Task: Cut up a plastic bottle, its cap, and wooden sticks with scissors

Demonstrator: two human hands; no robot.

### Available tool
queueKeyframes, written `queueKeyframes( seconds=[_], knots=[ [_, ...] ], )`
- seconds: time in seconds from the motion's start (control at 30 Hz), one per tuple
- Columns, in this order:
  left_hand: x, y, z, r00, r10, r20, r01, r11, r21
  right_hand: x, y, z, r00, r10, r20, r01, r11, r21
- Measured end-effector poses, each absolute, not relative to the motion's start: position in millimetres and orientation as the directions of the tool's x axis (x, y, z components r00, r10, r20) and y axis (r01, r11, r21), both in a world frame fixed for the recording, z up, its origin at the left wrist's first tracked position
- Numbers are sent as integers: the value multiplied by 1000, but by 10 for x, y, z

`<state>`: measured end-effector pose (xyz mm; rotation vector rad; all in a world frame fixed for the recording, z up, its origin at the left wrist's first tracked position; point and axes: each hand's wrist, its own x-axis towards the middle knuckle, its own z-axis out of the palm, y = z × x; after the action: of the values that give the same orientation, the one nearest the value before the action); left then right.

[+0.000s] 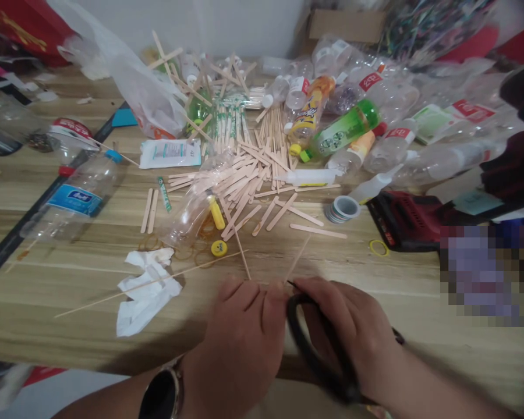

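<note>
My left hand (248,326), with a dark watch on its wrist, is closed at the table's near edge. A thin wooden stick (243,254) runs up from its fingers. My right hand (353,326) is closed around black-handled scissors (321,349), right beside my left hand. A second thin stick (297,259) slants up from where the two hands meet; which hand grips it is unclear. The scissor blades are mostly hidden. Left of my hands, a long skewer (152,283) lies across crumpled white tissue (146,297).
Flat craft sticks (244,180) lie piled mid-table. Many plastic bottles (344,128) crowd the back right. A tape roll (342,209) and a red-black power tool (406,221) lie right. A blue-labelled bottle (76,201) lies left; a yellow cap (219,248) sits ahead of my left hand.
</note>
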<state>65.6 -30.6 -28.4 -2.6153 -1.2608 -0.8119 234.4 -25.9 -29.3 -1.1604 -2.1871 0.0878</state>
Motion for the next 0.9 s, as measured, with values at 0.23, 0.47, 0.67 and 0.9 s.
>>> queueKeyframes(
  seconds=[0.23, 0.47, 0.67, 0.9],
  knots=[
    [672, -279, -239, 470, 702, 536, 731, -650, 210, 2470, -102, -311, -623, 538, 568, 664, 747, 21],
    [654, -217, -319, 537, 621, 572, 759, -651, -6, 2282, -173, -245, -255, 964, -81, 361, 17, -932],
    [639, -151, -397, 555, 586, 590, 748, -662, -45, 2182, -186, -214, -290, 842, -455, -173, -513, -841],
    [551, -121, -407, 563, 588, 581, 716, -698, 13, 2217, -176, -165, -427, 741, -517, -254, -648, -718]
  ],
)
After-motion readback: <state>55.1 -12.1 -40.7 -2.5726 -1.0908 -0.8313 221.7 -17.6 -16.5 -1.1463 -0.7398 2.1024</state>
